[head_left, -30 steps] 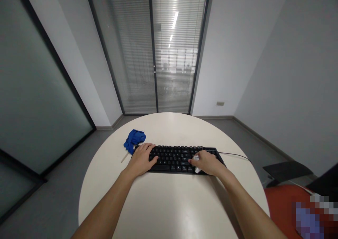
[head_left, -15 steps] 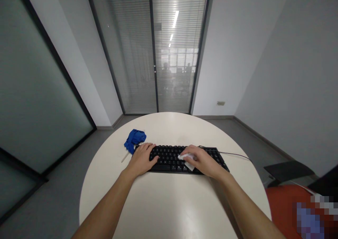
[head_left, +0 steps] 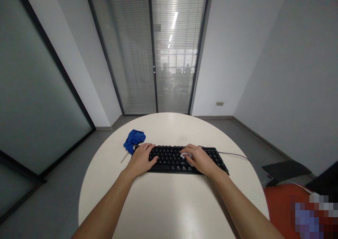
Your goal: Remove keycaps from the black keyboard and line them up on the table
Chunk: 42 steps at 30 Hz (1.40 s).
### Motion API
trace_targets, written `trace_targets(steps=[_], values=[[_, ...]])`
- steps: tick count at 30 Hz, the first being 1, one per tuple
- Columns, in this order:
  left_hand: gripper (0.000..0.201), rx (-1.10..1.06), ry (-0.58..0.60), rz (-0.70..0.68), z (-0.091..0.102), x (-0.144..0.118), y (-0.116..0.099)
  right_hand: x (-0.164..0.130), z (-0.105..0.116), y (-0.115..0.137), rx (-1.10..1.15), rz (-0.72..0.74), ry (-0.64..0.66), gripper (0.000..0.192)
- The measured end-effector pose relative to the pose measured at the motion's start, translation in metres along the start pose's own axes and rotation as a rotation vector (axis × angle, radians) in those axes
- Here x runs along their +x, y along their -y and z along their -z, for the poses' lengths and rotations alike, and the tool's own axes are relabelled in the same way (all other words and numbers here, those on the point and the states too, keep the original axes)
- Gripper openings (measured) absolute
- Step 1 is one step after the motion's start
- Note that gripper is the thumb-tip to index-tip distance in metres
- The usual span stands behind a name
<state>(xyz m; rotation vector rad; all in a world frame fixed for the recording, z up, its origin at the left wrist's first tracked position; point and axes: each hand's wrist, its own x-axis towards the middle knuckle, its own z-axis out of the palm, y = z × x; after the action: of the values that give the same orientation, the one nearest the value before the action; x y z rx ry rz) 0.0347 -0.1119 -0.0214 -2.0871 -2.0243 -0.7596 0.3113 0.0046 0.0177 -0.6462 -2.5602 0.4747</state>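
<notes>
A black keyboard (head_left: 169, 158) lies across the round table. My left hand (head_left: 142, 158) lies flat over its left end, fingers stretched toward the back edge and thumb apart on the keys. My right hand (head_left: 198, 158) is closed on a crumpled white tissue (head_left: 186, 155), pressed against keys right of the middle; part of the tissue is hidden under the fingers. Just beyond my left hand sits a bunched blue cloth (head_left: 134, 139). A thin pale stick (head_left: 124, 158) pokes out beside the cloth, its other end hidden.
The pale round table (head_left: 158, 203) carries everything. A cable (head_left: 235, 153) runs from the keyboard over the table's right edge. An orange chair seat (head_left: 277, 200) with a dark armrest (head_left: 285, 170) stands at the right. Glass panels with blinds (head_left: 139, 56) rise beyond the table.
My right hand has shifted slightly over the keys, and less of the tissue shows below its fingers. My left hand stays in place on the keyboard.
</notes>
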Motion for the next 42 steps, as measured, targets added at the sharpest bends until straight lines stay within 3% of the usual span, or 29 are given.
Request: trace_targets(steps=[5,11,15,20,27,34,42], values=[[0.045,0.001,0.009,0.002,0.001,0.001,-0.001,-0.001,0.006,-0.005,-0.077,-0.030,0.026,0.024],[0.044,0.011,0.016,-0.004,0.000,0.001,0.000,-0.001,-0.006,-0.010,0.035,0.000,-0.099,0.031],[0.045,0.008,0.014,0.000,0.000,0.001,0.000,0.003,-0.013,-0.010,0.008,0.068,-0.039,0.038],[0.044,-0.005,0.011,0.004,0.001,0.000,0.000,0.001,-0.006,-0.014,-0.130,-0.011,0.005,0.037],[0.044,-0.017,-0.001,0.000,-0.001,0.000,0.001,0.007,-0.014,-0.013,-0.058,-0.035,-0.143,0.033],[0.044,-0.009,0.003,0.001,0.000,0.000,0.000,0.019,-0.017,-0.017,-0.148,-0.075,-0.053,0.033],[0.045,-0.019,-0.002,0.003,-0.001,0.001,0.001,0.019,-0.018,-0.010,-0.151,-0.086,-0.112,0.032]])
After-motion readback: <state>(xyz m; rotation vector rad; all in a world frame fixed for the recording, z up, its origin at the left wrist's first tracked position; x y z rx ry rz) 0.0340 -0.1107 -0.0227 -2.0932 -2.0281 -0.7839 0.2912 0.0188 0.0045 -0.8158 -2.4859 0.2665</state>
